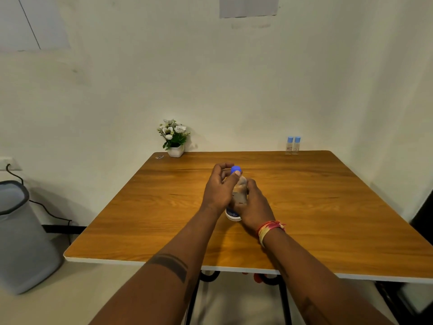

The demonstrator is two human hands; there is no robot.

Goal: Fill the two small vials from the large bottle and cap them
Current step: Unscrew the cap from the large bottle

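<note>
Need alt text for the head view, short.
Two hands hold a clear large bottle at the centre of a wooden table: the left hand pinches its blue cap, the right hand grips its body. Two capped vials stand at the far right edge.

Hands [220, 191] gripping bottle [239, 195] (blue cap [236, 170]), vials [293, 145] capped
</note>
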